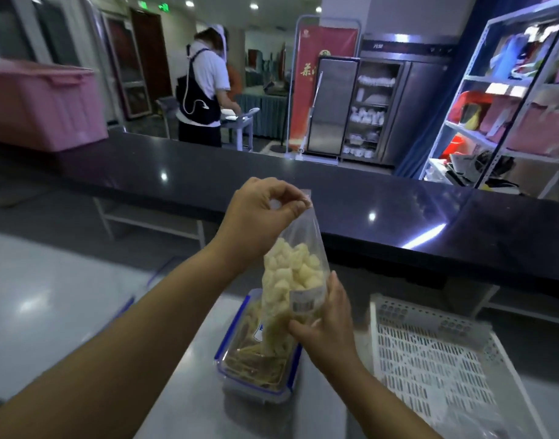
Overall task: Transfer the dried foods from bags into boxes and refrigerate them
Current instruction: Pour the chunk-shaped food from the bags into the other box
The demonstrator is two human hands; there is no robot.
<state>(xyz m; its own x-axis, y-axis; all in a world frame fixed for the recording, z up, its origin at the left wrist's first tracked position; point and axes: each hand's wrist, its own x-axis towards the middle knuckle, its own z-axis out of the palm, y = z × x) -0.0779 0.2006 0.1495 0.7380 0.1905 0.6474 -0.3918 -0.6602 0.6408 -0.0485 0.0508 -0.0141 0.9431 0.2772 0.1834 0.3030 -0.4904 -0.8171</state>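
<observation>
A clear plastic bag (298, 264) of pale dried food pieces hangs upside down over a clear box with blue clips (237, 350) on the steel table. Pieces are spilling from the bag's mouth into the box, which holds yellowish dried strips. My left hand (259, 213) pinches the bag's upper end high above the box. My right hand (327, 315) grips the lower part of the bag near its barcode label, just over the box's right rim.
A white perforated plastic basket (436, 350) lies on the table right of the box. A dark raised counter (367, 198) runs across behind. Beyond it stand a steel fridge with one open door (370, 106), a shelving rack (509, 106), a pink bin (40, 103) and a person (205, 87).
</observation>
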